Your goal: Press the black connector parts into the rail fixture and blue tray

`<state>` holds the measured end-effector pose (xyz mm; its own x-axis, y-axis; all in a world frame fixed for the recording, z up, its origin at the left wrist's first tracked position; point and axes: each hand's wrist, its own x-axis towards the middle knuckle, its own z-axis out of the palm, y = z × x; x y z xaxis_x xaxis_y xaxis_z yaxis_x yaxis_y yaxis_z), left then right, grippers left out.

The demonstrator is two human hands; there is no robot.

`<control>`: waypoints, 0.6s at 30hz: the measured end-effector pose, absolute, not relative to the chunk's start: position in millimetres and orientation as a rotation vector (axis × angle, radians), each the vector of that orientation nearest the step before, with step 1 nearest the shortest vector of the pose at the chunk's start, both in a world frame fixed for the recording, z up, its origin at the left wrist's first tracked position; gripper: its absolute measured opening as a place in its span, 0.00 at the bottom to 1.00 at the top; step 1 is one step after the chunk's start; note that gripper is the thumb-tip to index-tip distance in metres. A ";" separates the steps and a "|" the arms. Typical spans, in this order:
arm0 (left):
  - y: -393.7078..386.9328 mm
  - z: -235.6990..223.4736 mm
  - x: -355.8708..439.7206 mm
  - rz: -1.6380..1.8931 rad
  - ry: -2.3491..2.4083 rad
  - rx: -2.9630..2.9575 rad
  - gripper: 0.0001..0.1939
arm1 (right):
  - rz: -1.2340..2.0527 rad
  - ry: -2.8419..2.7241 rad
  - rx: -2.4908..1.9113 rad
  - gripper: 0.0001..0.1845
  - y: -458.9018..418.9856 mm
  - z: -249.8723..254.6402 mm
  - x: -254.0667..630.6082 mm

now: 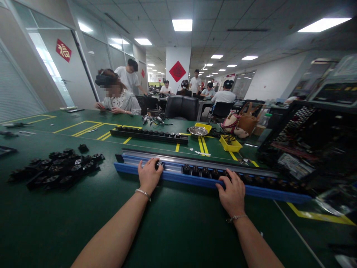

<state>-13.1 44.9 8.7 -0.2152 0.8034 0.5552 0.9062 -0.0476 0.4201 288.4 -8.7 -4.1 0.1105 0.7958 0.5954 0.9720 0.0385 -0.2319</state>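
Observation:
A long blue rail (178,179) with a metallic inner channel lies across the green table in front of me. My left hand (150,174) is closed round a small black part (158,163) in the channel's left portion. Farther right, a row of similar black parts (205,172) sits in the rail. My right hand (232,188) bends over the rail's near wall, with its thumb on the front side and fingers over the top beside the row. What lies under those fingers is partly hidden.
To the left is a pile of loose black parts (64,167). Behind the blue rail lies a black rail (150,136) holding more parts. A metal bowl (198,131) and a yellow bin (231,143) stand beyond it. An open equipment case (295,149) is at right. A person (119,96) sits across the table.

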 end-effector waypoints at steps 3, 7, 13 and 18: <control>44.9 9.0 -14.3 -1.116 -2.065 -1.870 0.14 | -0.371 -1.720 -1.803 0.08 -9.1 -2.8 287.7; 44.6 9.9 -15.2 -1.128 -2.070 -1.877 0.14 | -0.365 -1.718 -1.813 0.07 -8.8 -3.1 287.8; 45.1 9.0 -17.7 -1.152 -2.073 -1.875 0.14 | -0.381 -1.723 -1.796 0.08 -7.9 -5.4 289.4; 46.4 7.1 -21.7 -1.160 -2.071 -1.855 0.14 | -0.383 -1.728 -1.800 0.08 -8.4 -4.6 288.9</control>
